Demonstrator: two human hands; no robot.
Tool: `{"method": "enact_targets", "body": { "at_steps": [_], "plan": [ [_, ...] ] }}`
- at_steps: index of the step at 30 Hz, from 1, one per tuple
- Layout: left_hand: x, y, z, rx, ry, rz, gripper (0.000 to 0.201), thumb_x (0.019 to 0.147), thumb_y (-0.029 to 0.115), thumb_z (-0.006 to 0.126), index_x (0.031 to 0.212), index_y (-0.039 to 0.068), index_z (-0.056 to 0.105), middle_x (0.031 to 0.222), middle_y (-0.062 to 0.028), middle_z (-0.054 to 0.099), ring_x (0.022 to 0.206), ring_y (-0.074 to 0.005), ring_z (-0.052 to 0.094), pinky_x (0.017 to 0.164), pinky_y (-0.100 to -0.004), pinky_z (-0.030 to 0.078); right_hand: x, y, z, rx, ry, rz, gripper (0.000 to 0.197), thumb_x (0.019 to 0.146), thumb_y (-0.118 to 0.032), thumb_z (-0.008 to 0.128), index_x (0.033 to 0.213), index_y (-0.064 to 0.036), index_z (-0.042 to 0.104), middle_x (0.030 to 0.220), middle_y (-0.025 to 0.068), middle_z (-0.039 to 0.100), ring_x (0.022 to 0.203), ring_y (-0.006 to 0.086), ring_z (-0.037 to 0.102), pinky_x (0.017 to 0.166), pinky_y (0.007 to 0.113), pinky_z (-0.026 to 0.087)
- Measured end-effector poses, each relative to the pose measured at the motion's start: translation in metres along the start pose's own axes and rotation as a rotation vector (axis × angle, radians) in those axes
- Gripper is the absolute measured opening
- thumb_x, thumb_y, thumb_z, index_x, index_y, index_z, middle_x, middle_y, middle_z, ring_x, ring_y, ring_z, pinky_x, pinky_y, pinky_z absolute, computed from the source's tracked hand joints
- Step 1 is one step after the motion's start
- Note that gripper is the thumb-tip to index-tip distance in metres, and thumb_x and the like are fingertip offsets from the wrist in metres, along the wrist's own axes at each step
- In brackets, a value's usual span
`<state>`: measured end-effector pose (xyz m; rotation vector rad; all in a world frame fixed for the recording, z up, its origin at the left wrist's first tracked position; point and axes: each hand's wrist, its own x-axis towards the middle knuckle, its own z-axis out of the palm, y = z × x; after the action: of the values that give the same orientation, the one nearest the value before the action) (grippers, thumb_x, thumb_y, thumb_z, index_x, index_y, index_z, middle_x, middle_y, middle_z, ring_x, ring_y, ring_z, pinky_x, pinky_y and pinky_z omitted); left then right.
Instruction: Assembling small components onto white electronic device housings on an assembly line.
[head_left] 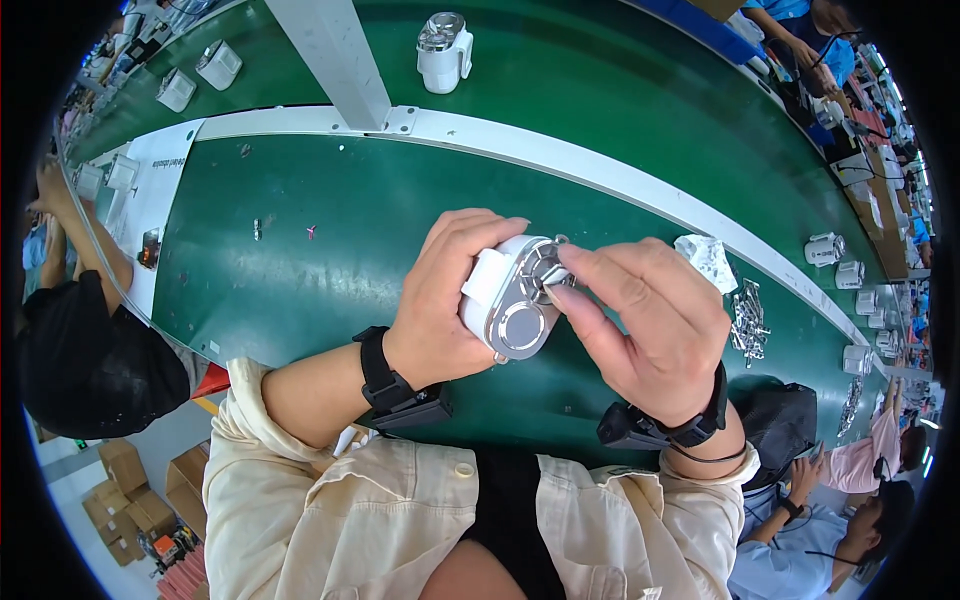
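With the clock centred on the white device (487, 280) and twelve at the top of the view, the left hand (430, 290) comes in from nine o'clock, its fingers wrapped firmly round the casing. The device is held up over the green counter (330, 290), its grey end face turned to the wearer, probably so that the work there stays in sight while the left grip keeps the body steady.

The right hand (650, 320) reaches in from between three and four, thumb and forefinger pinched on a small silver piece (553, 277) at the round metal fitting (540, 262), which sits at about one o'clock on that face. A fingertip pinch seems chosen because the spot is cramped; whether the piece is loose or belongs to the fitting, I cannot tell. The flat ringed disc (522, 328) lower on the face is left uncovered.

A pile of small metal parts (748, 325) lies towards three o'clock, beside a crumpled clear bag (707, 262), on the right hand's side, presumably for easy picking. A lone metal bit (257, 229) lies between nine and ten, well apart. Past the white rail (560, 160), another white unit (443, 60) stands upright between eleven and twelve, apparently kept out of the working area.
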<state>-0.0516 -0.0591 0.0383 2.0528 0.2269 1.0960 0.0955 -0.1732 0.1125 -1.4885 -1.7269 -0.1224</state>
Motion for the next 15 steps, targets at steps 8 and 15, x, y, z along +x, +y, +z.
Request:
{"method": "enact_targets", "body": {
  "at_steps": [8, 15],
  "plan": [
    [0.0008, 0.0022, 0.0005, -0.016, -0.020, -0.022, 0.067, 0.062, 0.014, 0.085, 0.120, 0.004, 0.053, 0.106, -0.0122, 0.061, 0.098, -0.0310, 0.058, 0.085, -0.0386, 0.048, 0.0014, -0.0012, -0.0027, -0.097, 0.016, -0.085, 0.031, 0.065, 0.002, 0.078, 0.095, 0.0021, 0.068, 0.080, 0.0107, 0.064, 0.062, 0.0215, 0.059, 0.054, 0.029, 0.045],
    [-0.0061, 0.0029, 0.0016, -0.144, -0.124, -0.183, 0.072, 0.062, 0.013, 0.086, 0.123, 0.003, 0.050, 0.115, -0.0132, 0.058, 0.104, -0.0261, 0.059, 0.087, -0.0344, 0.048, 0.0004, 0.0031, -0.0045, -0.054, -0.015, -0.059, 0.028, 0.065, 0.002, 0.077, 0.092, 0.0017, 0.068, 0.078, 0.0101, 0.063, 0.061, 0.0210, 0.058, 0.053, 0.029, 0.044]
  ]
}}
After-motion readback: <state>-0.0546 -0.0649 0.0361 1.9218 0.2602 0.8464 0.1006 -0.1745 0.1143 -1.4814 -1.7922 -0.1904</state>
